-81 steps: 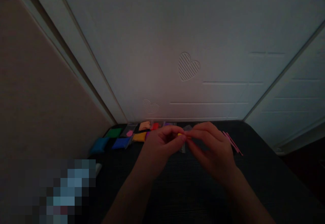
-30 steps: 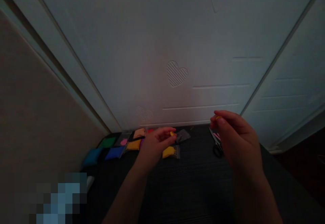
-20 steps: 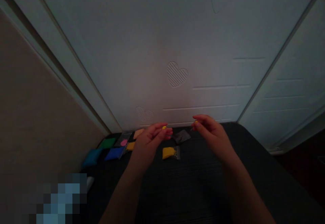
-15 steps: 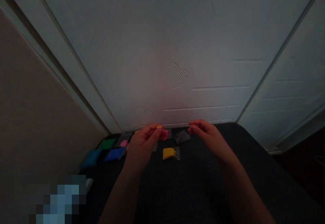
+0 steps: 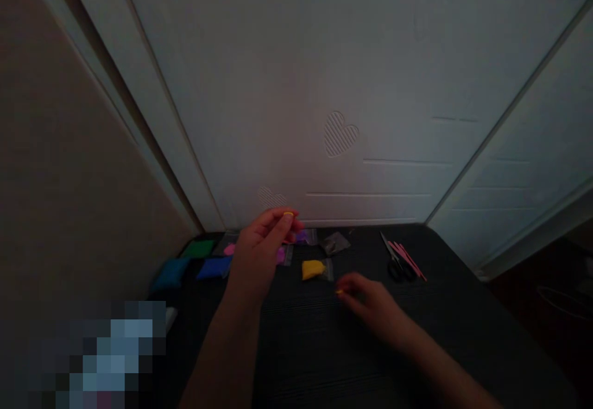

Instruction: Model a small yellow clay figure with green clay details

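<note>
My left hand (image 5: 266, 242) is raised over the back of the dark table, pinching a small yellow piece (image 5: 288, 214) that looks like modelling clay between thumb and forefinger. Lower down and to the right, my right hand (image 5: 365, 301) is closed on another tiny yellow bit (image 5: 340, 292) at its fingertips; motion blurs it slightly. Between the hands lies a clear bag of yellow clay (image 5: 313, 269). Behind it rests a clear, mostly see-through bag (image 5: 335, 244). Purple bags (image 5: 280, 256) are partly hidden by my left hand.
Black-handled scissors (image 5: 395, 261) lie by several thin pink sticks (image 5: 407, 259) at the right. On the left are green (image 5: 199, 249), blue (image 5: 213, 268), teal (image 5: 169, 274) and pink (image 5: 230, 249) packs. A white panel with embossed hearts (image 5: 340, 134) borders the table (image 5: 306, 353).
My right hand has dropped down towards the table with its yellow bit, uncovering the scissors and pink sticks. My left hand stays raised with its piece. The view has shifted slightly.
</note>
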`<state>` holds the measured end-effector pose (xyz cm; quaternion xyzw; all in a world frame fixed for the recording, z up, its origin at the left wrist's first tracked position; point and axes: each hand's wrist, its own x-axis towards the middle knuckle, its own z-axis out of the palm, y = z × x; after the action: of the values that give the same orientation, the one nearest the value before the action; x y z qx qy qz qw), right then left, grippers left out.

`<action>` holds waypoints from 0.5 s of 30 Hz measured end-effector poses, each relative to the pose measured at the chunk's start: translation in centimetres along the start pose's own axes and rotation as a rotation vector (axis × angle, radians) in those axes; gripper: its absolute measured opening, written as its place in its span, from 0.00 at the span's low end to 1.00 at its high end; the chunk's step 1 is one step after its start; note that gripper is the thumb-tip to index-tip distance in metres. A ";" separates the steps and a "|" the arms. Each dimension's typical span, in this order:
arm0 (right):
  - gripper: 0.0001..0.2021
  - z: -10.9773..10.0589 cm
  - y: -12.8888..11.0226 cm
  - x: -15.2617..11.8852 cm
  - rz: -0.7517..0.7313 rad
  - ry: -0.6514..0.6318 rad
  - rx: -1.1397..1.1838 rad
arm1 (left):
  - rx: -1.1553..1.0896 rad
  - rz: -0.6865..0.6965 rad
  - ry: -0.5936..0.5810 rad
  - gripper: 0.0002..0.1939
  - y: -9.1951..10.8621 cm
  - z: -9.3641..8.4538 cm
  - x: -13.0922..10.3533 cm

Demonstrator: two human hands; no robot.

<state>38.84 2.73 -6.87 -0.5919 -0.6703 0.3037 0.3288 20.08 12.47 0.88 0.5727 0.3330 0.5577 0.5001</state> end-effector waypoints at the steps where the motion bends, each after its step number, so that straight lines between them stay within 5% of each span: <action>1: 0.07 1.2 1.3 0.0 0.022 -0.030 -0.063 | -0.020 0.000 -0.027 0.08 0.1 0.0 0.0; 6: 0.05 4.4 4.6 -0.3 -0.059 0.030 -0.305 | -0.170 0.023 -0.086 0.12 0.5 0.0 -0.3; 15: 0.08 4.6 4.9 -0.2 -0.086 0.096 -0.369 | -0.038 0.063 0.040 0.09 1.0 -0.6 -0.4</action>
<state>38.09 2.97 -13.49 -0.6268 -0.7229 0.1327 0.2588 19.25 11.95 1.63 0.5620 0.3140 0.5908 0.4863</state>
